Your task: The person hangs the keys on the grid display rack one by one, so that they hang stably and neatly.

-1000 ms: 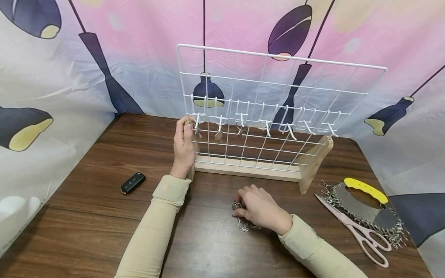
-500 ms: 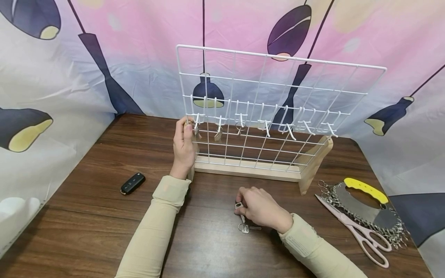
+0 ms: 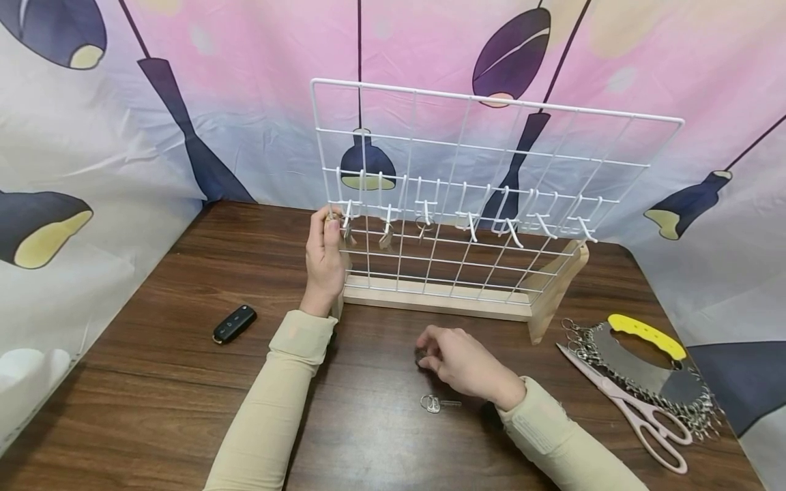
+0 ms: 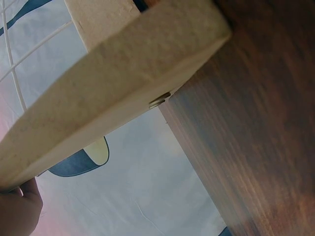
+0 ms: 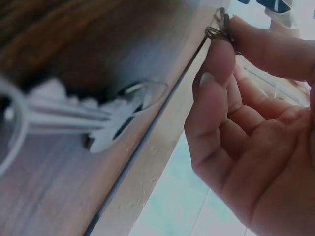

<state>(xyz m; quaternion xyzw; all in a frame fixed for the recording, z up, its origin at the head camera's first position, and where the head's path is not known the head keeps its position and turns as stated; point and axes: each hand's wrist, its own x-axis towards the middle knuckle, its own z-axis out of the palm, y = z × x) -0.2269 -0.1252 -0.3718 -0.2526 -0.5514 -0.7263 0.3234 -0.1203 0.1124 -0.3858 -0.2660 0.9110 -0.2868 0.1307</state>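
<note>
My right hand (image 3: pixel 469 361) is a little above the table, and its thumb and index finger pinch a small metal key with a ring (image 5: pixel 219 30), mostly covered by the fingers in the head view. On the table just below that hand lies a single silver key (image 3: pixel 433 404) with its own ring. My left hand (image 3: pixel 327 256) grips the upper left end of a white wire grid rack (image 3: pixel 454 145) on a wooden stand; in the left wrist view its fingers touch the wooden side piece (image 4: pixel 113 83). Keys (image 3: pixel 385 237) hang on the rack's left hooks, partly behind the left hand.
White hooks (image 3: pixel 514 232) farther right on the rack carry nothing. A black car key fob (image 3: pixel 235 324) lies at the left. Pink scissors (image 3: pixel 632 402) and a curved metal plate with a yellow handle (image 3: pixel 647 335), fringed with rings, lie at the right.
My right hand has drawn one key up and away from the other, which stays on the table. The left hand keeps its grip on the rack.
</note>
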